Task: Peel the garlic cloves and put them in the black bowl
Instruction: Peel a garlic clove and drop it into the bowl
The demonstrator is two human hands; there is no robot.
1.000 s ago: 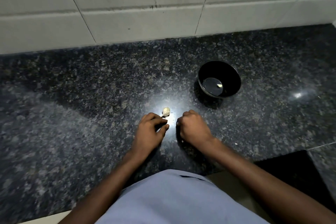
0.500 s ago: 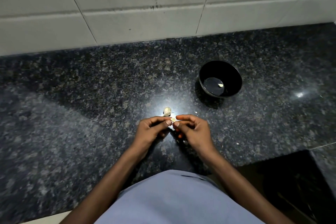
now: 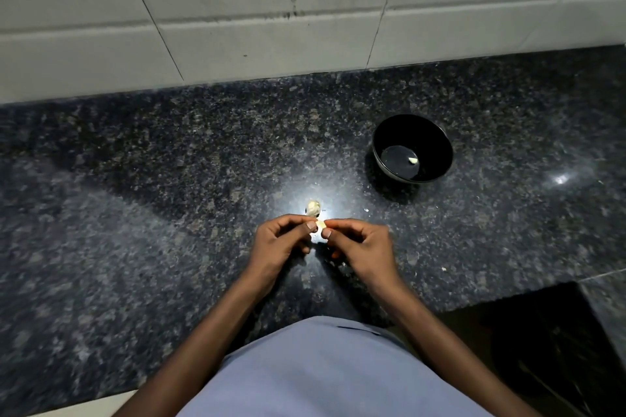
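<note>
A small pale garlic clove (image 3: 320, 224) is pinched between the fingertips of my left hand (image 3: 283, 244) and my right hand (image 3: 360, 245), just above the dark granite counter (image 3: 169, 213). Most of the clove is hidden by my fingers. Just beyond my hands a second pale piece of garlic (image 3: 312, 207) lies on the counter in a bright spot of light. The black bowl (image 3: 437, 132) stands to the back right of my hands, apart from them, with one peeled clove (image 3: 413, 160) on its bottom.
A tiled wall (image 3: 271, 37) rises along the counter's far edge. A few tiny skin flakes (image 3: 443, 269) lie on the granite right of my hands. A dark recess (image 3: 548, 342) drops away at the lower right, past the counter's front edge.
One second ago both hands rested knuckles-down on the counter. They have since lifted and met, fingertips pinching a clove between them. The garlic on the counter and the bowl have not moved.
</note>
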